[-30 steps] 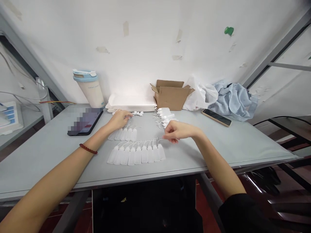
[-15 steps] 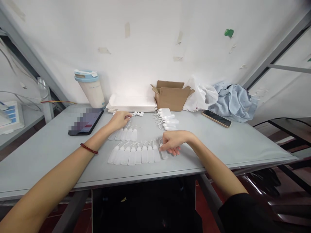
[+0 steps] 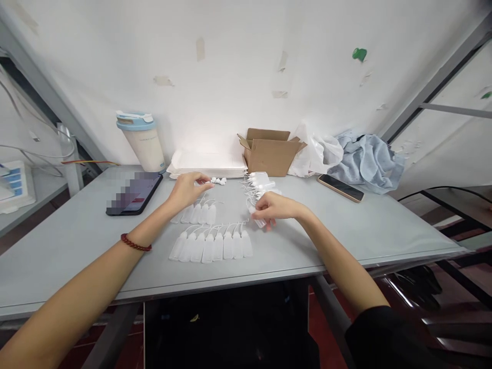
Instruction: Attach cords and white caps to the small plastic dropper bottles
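Observation:
My right hand [image 3: 279,206] pinches a small translucent plastic bottle [image 3: 260,222] with a thin white string or tube at its top, just above the table. My left hand [image 3: 190,189] is open, thumb and forefinger apart, beside a little heap of small white caps [image 3: 219,181]. Below the hands lies a front row of several similar bottles [image 3: 207,247], their thin white ends pointing away from me. A shorter row of bottles [image 3: 203,213] lies behind it, close under my left wrist. More bottles [image 3: 263,179] lie in a pile beyond my right hand, partly covered by it.
At the back of the grey table [image 3: 338,236] stand a cup with a blue lid [image 3: 140,141], a stack of white sheets [image 3: 207,163], an open cardboard box [image 3: 271,154], a white plastic bag [image 3: 317,154] and a blue cloth [image 3: 369,161]. Phones lie left [image 3: 136,193] and right [image 3: 340,187].
My right hand has lifted the bottle from the right end of the front row and carried it away from me, towards the pile. The left hand's thumb and forefinger have parted.

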`<action>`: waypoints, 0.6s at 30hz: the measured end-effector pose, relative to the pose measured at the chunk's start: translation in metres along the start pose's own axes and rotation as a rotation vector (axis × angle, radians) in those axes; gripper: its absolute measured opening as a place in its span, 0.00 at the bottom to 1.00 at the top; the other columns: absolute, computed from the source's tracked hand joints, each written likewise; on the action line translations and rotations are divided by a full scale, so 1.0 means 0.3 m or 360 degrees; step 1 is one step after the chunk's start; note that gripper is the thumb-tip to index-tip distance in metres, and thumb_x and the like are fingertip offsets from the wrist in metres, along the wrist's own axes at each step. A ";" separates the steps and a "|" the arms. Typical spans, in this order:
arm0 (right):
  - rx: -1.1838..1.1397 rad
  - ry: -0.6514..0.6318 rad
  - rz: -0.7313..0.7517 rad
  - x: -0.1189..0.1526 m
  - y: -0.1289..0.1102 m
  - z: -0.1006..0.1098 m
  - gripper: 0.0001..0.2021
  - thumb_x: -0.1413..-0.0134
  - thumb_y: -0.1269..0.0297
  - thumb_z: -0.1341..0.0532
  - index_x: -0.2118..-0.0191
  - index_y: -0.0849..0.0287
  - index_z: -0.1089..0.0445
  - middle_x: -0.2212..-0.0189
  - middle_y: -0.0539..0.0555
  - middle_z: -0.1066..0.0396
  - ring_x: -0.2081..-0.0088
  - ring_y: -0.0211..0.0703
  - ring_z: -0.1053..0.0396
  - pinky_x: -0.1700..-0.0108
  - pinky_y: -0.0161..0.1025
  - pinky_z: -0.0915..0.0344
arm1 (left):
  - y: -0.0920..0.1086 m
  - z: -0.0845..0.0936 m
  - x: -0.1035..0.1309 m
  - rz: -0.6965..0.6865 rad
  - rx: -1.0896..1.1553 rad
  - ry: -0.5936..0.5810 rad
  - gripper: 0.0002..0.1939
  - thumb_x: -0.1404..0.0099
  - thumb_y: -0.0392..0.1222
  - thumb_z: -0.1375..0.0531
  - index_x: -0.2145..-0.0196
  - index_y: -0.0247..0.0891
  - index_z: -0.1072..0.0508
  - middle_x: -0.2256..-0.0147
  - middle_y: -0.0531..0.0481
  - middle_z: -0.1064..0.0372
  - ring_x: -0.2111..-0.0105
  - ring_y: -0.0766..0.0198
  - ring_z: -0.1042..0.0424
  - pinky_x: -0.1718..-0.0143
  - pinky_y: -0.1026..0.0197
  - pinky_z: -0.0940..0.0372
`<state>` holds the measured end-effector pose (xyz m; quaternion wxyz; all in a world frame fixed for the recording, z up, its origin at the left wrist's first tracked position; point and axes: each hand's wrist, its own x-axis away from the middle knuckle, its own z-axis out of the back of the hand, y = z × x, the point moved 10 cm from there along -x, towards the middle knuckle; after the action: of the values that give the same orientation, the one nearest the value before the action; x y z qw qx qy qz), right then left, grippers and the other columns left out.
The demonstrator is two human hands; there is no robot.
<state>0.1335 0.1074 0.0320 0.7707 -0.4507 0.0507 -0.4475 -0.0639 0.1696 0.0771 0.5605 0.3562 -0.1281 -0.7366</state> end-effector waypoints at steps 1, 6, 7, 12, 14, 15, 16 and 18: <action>-0.0062 0.0129 0.0071 -0.003 -0.013 0.024 0.14 0.50 0.61 0.40 0.81 0.62 0.36 0.82 0.50 0.31 0.79 0.37 0.28 0.78 0.31 0.37 | 0.019 0.003 0.013 0.0005 0.0096 0.0004 0.11 0.44 0.48 0.37 0.71 0.37 0.24 0.66 0.45 0.22 0.66 0.57 0.26 0.61 0.57 0.34; -0.0146 0.0601 0.0312 -0.019 -0.037 0.085 0.13 0.50 0.58 0.38 0.77 0.61 0.36 0.82 0.47 0.34 0.81 0.34 0.32 0.79 0.31 0.41 | 0.100 -0.058 0.084 0.0157 0.0620 -0.0239 0.17 0.50 0.52 0.33 0.71 0.36 0.29 0.76 0.51 0.27 0.75 0.62 0.28 0.74 0.62 0.35; -0.0079 0.0694 0.0350 -0.020 -0.040 0.093 0.13 0.50 0.58 0.38 0.77 0.61 0.37 0.82 0.47 0.36 0.82 0.33 0.35 0.79 0.31 0.43 | 0.119 -0.072 0.095 0.0159 0.0679 -0.0287 0.18 0.51 0.51 0.32 0.71 0.36 0.29 0.77 0.52 0.28 0.76 0.63 0.29 0.75 0.63 0.35; 0.0346 0.1036 0.0594 -0.015 -0.078 0.103 0.10 0.49 0.61 0.36 0.73 0.61 0.36 0.79 0.47 0.36 0.78 0.32 0.43 0.74 0.32 0.47 | 0.178 -0.103 0.130 0.0129 0.0778 -0.0382 0.16 0.51 0.49 0.30 0.71 0.35 0.27 0.79 0.54 0.30 0.79 0.66 0.32 0.75 0.63 0.35; 0.0457 0.1064 0.0674 -0.016 -0.091 0.088 0.09 0.48 0.62 0.36 0.72 0.61 0.35 0.77 0.48 0.34 0.77 0.32 0.43 0.73 0.32 0.46 | 0.187 -0.105 0.135 0.0108 0.0814 -0.0372 0.15 0.51 0.48 0.31 0.71 0.35 0.26 0.78 0.53 0.30 0.78 0.66 0.32 0.74 0.62 0.34; 0.0504 0.1070 0.0704 -0.017 -0.097 0.080 0.09 0.48 0.62 0.36 0.71 0.61 0.34 0.76 0.49 0.34 0.77 0.32 0.43 0.73 0.32 0.46 | 0.191 -0.105 0.137 0.0091 0.0830 -0.0364 0.14 0.51 0.48 0.31 0.71 0.36 0.25 0.77 0.53 0.29 0.78 0.66 0.31 0.73 0.62 0.33; 0.0544 0.1077 0.0730 -0.017 -0.102 0.072 0.09 0.47 0.62 0.36 0.70 0.61 0.33 0.75 0.50 0.33 0.77 0.33 0.42 0.72 0.32 0.45 | 0.194 -0.105 0.139 0.0075 0.0837 -0.0356 0.13 0.50 0.47 0.31 0.71 0.36 0.25 0.76 0.52 0.28 0.77 0.66 0.31 0.72 0.61 0.33; 0.0598 0.1102 0.0775 -0.016 -0.109 0.061 0.09 0.46 0.61 0.36 0.68 0.62 0.32 0.73 0.51 0.32 0.76 0.34 0.41 0.72 0.33 0.44 | 0.196 -0.102 0.140 0.0043 0.0815 -0.0328 0.11 0.49 0.46 0.32 0.70 0.36 0.24 0.72 0.51 0.27 0.75 0.65 0.29 0.70 0.60 0.32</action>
<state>0.1184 0.1164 0.0654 0.8595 -0.1022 0.3274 -0.3790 -0.0053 0.1174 0.0739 0.4459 0.4079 -0.3711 -0.7050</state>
